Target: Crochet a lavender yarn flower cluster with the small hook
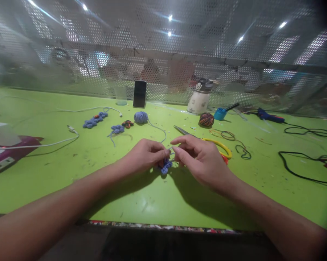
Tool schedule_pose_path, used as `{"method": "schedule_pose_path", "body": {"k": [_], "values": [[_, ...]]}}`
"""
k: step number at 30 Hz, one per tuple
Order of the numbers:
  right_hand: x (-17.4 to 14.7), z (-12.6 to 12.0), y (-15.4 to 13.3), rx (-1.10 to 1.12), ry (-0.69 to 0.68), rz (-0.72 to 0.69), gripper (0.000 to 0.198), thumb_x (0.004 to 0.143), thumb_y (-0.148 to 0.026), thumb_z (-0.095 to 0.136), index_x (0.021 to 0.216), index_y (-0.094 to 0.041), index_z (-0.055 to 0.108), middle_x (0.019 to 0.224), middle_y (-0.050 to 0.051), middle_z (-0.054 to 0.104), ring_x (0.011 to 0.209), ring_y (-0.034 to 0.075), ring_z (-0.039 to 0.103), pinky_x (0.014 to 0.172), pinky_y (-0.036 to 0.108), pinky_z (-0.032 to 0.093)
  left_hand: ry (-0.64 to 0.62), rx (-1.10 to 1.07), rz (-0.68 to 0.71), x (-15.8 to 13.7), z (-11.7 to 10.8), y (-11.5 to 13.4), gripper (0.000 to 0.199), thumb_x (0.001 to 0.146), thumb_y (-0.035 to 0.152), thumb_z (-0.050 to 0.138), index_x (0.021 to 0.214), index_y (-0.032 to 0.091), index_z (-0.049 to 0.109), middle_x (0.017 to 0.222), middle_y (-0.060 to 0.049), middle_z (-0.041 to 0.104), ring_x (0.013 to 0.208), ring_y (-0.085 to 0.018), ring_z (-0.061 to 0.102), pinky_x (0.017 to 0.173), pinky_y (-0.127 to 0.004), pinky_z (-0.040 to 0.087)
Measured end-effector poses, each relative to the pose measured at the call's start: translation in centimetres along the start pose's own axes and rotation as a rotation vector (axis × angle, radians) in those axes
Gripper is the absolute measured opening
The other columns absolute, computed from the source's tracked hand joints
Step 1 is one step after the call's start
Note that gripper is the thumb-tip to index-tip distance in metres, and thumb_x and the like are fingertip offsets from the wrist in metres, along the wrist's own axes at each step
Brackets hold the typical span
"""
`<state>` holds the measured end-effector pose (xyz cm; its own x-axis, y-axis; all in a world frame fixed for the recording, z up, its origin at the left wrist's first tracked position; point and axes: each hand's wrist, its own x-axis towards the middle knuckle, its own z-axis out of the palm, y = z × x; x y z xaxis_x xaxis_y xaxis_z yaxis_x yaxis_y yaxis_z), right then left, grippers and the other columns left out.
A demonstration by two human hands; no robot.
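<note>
My left hand (150,155) is closed in a pinch on a small blue crocheted flower (166,167), which hangs just above the green tabletop. My right hand (201,156) faces it, thumb and forefinger pinched together around a thin pale strand of yarn (172,147) beside the flower. From a ball of blue yarn (140,117) farther back, a strand curves toward both hands. Scissors (217,142) with yellow handles lie partly hidden behind my right hand. A finished-looking blue flower (117,129) with a loose tail lies to the left.
A row of blue flowers (94,120), a dark orange flower (127,124) and a multicolour yarn ball (206,119) lie around. Behind stand a phone (139,94), a bottle (198,99) and a blue pot (220,114). A power strip (13,154) is left; a glue gun (270,116) and black cord, right.
</note>
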<state>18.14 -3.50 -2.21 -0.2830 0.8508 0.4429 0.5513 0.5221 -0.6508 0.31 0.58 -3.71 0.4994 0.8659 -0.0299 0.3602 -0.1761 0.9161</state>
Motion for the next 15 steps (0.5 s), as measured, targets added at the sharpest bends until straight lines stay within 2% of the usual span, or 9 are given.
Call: {"method": "schedule_pose_path", "body": {"k": [3,6,8,11,15], "values": [[-0.15,0.09,-0.30,-0.009,0.008,-0.017,0.012,0.091,-0.021,0.055,0.093,-0.015,0.065,0.060,-0.001,0.061,0.052,0.011,0.054,0.052,0.024,0.040,0.017,-0.052,-0.028,0.04,0.06,0.00,0.025,0.084,0.031,0.059,0.068,0.013,0.066,0.058,-0.006,0.062,0.052,-0.013,0.052,0.054,-0.029,0.039],[-0.10,0.13,-0.32,-0.025,0.020,0.017,0.014,0.091,-0.022,0.053,0.098,-0.014,0.063,0.056,-0.002,0.058,0.049,0.011,0.050,0.050,0.025,0.038,0.068,-0.158,-0.053,0.13,0.21,0.01,0.019,0.084,0.028,0.060,0.072,0.014,0.063,0.059,-0.005,0.064,0.051,-0.013,0.053,0.055,-0.030,0.041],[0.01,0.10,-0.18,-0.035,0.007,0.042,0.013,0.090,-0.021,0.053,0.094,-0.014,0.063,0.054,-0.003,0.056,0.047,0.010,0.048,0.048,0.025,0.036,0.081,-0.185,-0.073,0.18,0.29,0.00,0.018,0.084,0.027,0.060,0.071,0.015,0.060,0.056,-0.004,0.063,0.049,-0.013,0.053,0.055,-0.030,0.042],[0.19,0.02,0.02,-0.050,-0.020,0.066,0.012,0.089,-0.018,0.052,0.086,-0.015,0.063,0.053,-0.003,0.054,0.046,0.010,0.045,0.047,0.024,0.034,0.103,-0.139,-0.076,0.18,0.33,0.08,0.021,0.084,0.027,0.059,0.066,0.015,0.059,0.055,-0.004,0.062,0.048,-0.013,0.053,0.054,-0.030,0.041],[0.33,-0.08,0.00,-0.057,-0.047,0.103,0.012,0.088,-0.017,0.053,0.084,-0.014,0.064,0.053,-0.003,0.054,0.046,0.009,0.044,0.046,0.024,0.032,0.115,-0.070,-0.054,0.07,0.29,0.27,0.028,0.084,0.029,0.060,0.060,0.015,0.060,0.055,-0.004,0.061,0.049,-0.012,0.051,0.053,-0.029,0.039]]}}
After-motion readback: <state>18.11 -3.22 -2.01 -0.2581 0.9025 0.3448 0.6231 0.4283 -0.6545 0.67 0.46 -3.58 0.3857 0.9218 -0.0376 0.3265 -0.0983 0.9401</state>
